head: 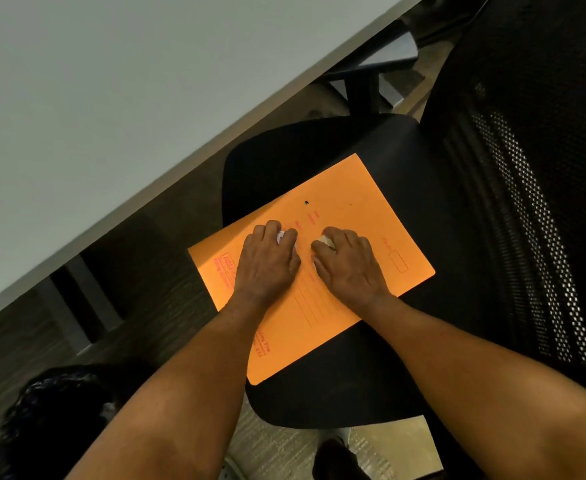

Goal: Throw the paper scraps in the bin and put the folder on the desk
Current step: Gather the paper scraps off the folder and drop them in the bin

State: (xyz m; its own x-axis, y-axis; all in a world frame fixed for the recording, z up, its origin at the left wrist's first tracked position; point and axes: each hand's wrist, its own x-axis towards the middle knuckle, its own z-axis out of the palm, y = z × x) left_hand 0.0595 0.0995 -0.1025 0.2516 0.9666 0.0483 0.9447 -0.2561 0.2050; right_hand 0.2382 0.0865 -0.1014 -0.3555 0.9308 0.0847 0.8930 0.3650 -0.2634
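Both hands curl over white paper scraps on an orange folder lying on a chair seat: left hand and right hand each close a grip around paper. Loose bits could slip between fingers and drop to the floor.

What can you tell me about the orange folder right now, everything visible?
The orange folder looks like thin card, closed and lying flat on the black chair seat, skewed to its edges, one corner overhanging the front. Red printed text and lines, one small dark hole. The left hand and right hand press on its middle, each closed over white paper scraps.
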